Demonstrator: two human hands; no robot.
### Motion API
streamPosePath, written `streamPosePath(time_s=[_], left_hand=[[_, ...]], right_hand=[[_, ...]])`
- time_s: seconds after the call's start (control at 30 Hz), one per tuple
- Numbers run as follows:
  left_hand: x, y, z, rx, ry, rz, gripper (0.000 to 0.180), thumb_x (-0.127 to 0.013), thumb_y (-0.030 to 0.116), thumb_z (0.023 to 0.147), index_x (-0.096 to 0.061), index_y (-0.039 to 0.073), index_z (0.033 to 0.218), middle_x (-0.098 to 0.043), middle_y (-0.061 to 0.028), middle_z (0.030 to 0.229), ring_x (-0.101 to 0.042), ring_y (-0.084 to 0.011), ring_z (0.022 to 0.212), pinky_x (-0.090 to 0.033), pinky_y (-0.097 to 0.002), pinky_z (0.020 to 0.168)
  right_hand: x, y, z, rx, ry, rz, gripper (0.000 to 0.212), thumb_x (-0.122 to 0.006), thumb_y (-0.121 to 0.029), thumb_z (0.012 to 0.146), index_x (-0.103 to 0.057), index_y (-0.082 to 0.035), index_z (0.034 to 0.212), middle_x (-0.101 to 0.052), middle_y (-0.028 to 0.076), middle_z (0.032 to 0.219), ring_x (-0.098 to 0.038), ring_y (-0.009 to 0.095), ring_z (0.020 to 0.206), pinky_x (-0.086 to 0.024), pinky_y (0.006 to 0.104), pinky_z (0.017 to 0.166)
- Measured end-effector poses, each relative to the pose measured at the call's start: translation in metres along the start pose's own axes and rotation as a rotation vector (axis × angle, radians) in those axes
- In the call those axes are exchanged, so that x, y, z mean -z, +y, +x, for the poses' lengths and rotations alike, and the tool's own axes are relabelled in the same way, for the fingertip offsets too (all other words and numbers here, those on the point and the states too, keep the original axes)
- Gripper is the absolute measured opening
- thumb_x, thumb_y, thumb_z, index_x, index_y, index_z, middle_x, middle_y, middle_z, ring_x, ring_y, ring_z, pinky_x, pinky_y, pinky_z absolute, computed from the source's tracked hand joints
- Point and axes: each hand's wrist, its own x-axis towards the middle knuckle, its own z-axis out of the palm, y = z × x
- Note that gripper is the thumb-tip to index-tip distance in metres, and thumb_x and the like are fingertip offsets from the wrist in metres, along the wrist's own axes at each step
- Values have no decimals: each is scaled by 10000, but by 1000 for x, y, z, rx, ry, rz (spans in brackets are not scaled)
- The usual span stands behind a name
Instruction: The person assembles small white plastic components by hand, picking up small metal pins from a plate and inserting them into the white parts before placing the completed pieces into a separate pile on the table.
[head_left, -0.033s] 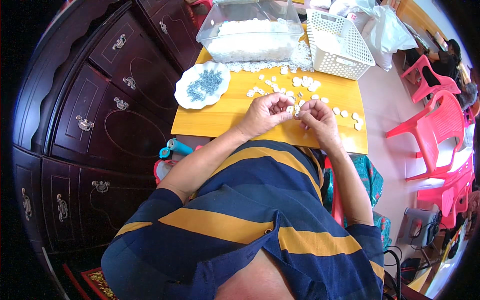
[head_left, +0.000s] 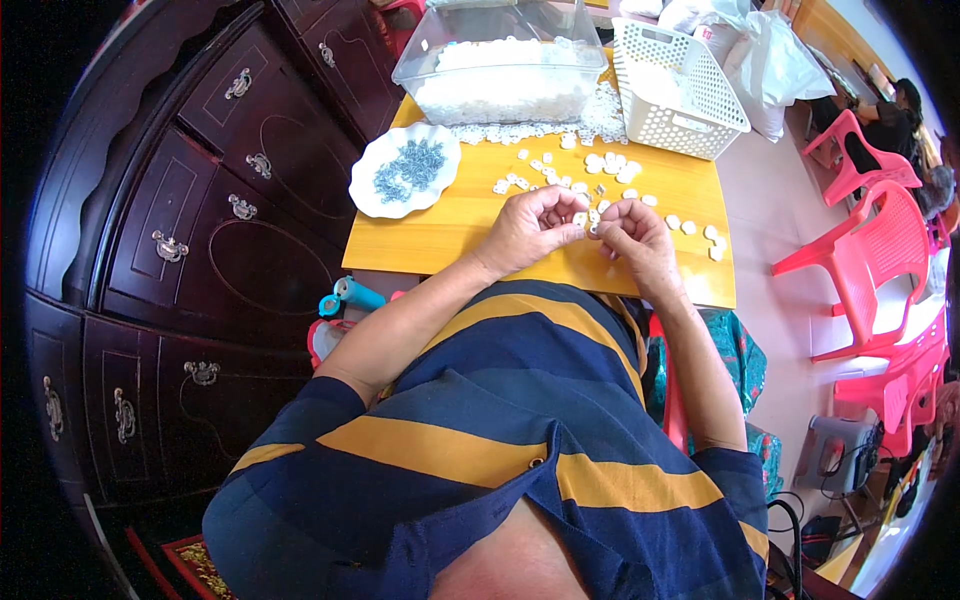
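Observation:
My left hand (head_left: 533,230) pinches a small white plastic piece (head_left: 580,218) between thumb and fingers, over the near part of the yellow table. Close on its right, my right hand (head_left: 643,243) has thumb and fingers pressed together at another small pale piece (head_left: 594,216) with dark spots. Whether the two pieces touch is too small to tell. Just beyond my fingers, white square pieces (head_left: 522,183) and rounded white pieces (head_left: 612,163) lie scattered. To the left stands a white scalloped dish (head_left: 364,188) holding a heap of small metallic grey-blue parts (head_left: 408,172).
At the table's (head_left: 420,245) far side stand a clear plastic bin (head_left: 500,85) full of white pieces and a white perforated basket (head_left: 690,128). Dark wooden cabinets (head_left: 270,190) line the left. Pink chairs (head_left: 870,260) and a seated person (head_left: 885,125) are at right.

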Motion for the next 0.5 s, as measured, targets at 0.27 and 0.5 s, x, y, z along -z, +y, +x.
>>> streamPosePath(time_s=[0.27, 0.5], left_hand=[[3, 1, -1, 34, -46, 31, 229, -718, 42, 894, -658, 27, 1115, -660, 32, 937, -604, -19, 810, -519, -184, 759], [2, 2, -3, 42, -62, 65, 220, -734, 58, 893, -686, 19, 1104, -660, 41, 904, -587, -10, 778, -498, -169, 725]], right_hand=[[-3, -1, -1, 14, -15, -9, 64, -643, -71, 943, -609, -48, 992, -679, 11, 834, -576, 51, 689, -468, 208, 644], [-5, 3, -2, 17, -39, -22, 84, -639, -68, 952, -612, -41, 1026, -674, -2, 830, -567, 40, 671, -459, 187, 617]])
